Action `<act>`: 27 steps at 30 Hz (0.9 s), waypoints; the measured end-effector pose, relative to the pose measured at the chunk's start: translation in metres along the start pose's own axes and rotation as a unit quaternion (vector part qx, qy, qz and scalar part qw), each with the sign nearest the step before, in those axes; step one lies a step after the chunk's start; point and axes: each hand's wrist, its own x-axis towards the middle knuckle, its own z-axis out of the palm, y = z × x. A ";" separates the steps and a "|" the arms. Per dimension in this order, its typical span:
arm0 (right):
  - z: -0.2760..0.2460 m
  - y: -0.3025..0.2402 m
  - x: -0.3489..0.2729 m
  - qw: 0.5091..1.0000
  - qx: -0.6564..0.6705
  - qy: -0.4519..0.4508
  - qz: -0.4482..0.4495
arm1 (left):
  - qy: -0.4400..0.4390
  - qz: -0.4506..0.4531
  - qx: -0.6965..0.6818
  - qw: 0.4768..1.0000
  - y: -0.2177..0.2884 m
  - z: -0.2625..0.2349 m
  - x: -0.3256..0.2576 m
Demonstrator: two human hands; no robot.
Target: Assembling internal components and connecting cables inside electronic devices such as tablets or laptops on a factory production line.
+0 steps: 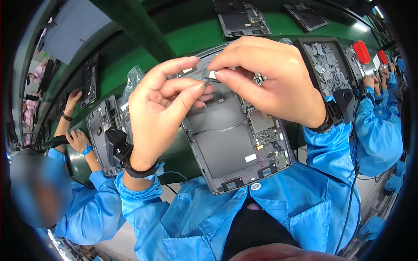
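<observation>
An opened tablet-like device [224, 148] lies in front of me, its grey inner shell and the circuit board [267, 139] along its right side exposed. Above its far part both my hands meet, fingertips nearly touching. My right hand [278, 76] pinches a small white-and-grey piece [212, 75] between thumb and forefinger. Thumb and fingers of my left hand [159, 108] are pressed together at the edge of that piece; whether they grip it or a separate bit is too small to make out. Behind the hands, the device's far edge is partly hidden.
Right of the device stands a dark tray [300, 48] holding many small grey pieces. Other opened devices [241, 17] lie on the green bench [183, 32]. Clear plastic wrap [133, 80] is at the left. Co-workers in blue sleeves [91, 204] work on both sides.
</observation>
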 end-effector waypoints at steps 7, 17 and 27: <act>0.003 0.004 -0.015 0.933 0.282 0.005 0.225 | -0.025 -0.006 -0.085 0.996 -0.002 0.009 0.017; -0.027 0.031 0.017 0.819 0.362 0.199 0.398 | -0.030 0.143 0.283 0.948 -0.005 0.009 0.070; -0.010 0.077 -0.026 0.985 -0.043 -0.046 0.158 | -0.080 0.160 0.443 0.879 -0.041 0.016 0.093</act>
